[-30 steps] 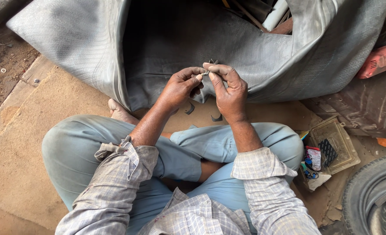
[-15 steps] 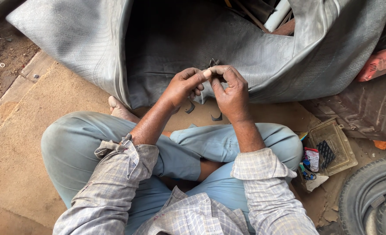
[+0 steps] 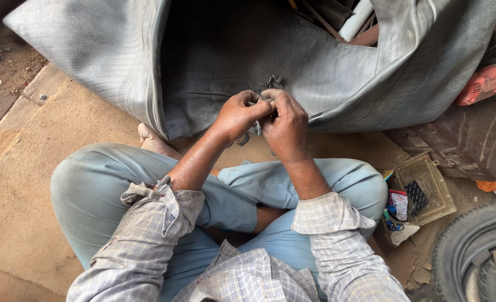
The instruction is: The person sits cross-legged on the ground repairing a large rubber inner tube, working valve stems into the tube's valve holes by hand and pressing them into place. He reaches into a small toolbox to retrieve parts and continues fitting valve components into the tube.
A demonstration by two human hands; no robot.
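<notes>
I see my left hand (image 3: 238,116) and my right hand (image 3: 284,124) pressed together just above my crossed legs, fingertips meeting over a small dark metal piece (image 3: 272,82) that sticks up from the big grey rubber inner tube (image 3: 214,61) draped in front of me. Both hands are curled nearly closed, thumbs and forefingers pinched around something small at that spot; it looks like a thin strip or scrap, but I cannot tell exactly what it is because the fingers cover most of it. The tube lies folded open across the floor, its dark inner face toward me and its paler outer skin bulging to the left and right. A few small dark scraps (image 3: 243,140) lie on the brown board (image 3: 30,184) just below my hands, beside my bare foot (image 3: 150,140). To my right sits a shallow tan tray (image 3: 427,190) with a black mesh square in it, and just beside it a small packet (image 3: 398,204) and some bits of paper. A tyre (image 3: 471,251) curves in at the lower right corner, and an orange-red power tool (image 3: 483,84) rests near the tube's right edge.
</notes>
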